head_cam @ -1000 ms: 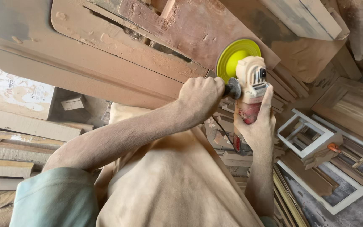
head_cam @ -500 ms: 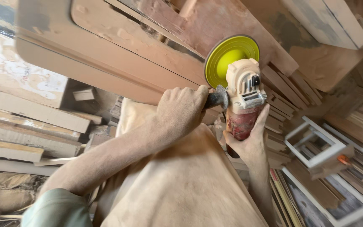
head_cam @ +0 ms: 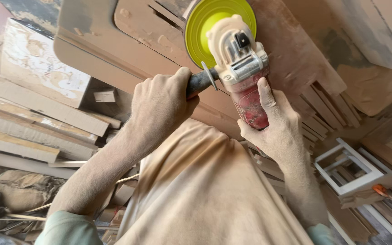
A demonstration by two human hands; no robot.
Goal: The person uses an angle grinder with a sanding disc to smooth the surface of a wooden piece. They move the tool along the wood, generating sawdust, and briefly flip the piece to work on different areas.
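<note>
An angle grinder (head_cam: 241, 68) with a red body, a dusty cream head and a yellow-green sanding disc (head_cam: 205, 20) is held up near the top centre. My left hand (head_cam: 159, 102) is closed around its dark side handle. My right hand (head_cam: 275, 127) wraps the red body from below. The disc lies against dusty reddish-brown wooden panels (head_cam: 128, 50). Below the tool a wide, dust-coated wooden board (head_cam: 196, 190) slopes toward me.
Planks (head_cam: 32, 127) are stacked at left, under a white printed sheet (head_cam: 41, 72). A dusty sack (head_cam: 19, 190) lies at lower left. At right are a small white wooden frame (head_cam: 348, 170), an orange-handled tool (head_cam: 379, 189) and more timber strips (head_cam: 318, 109).
The grinder and both hands have moved up and to the left across the panels, with the disc now near the top edge. The view has shifted, showing more of the plank stack.
</note>
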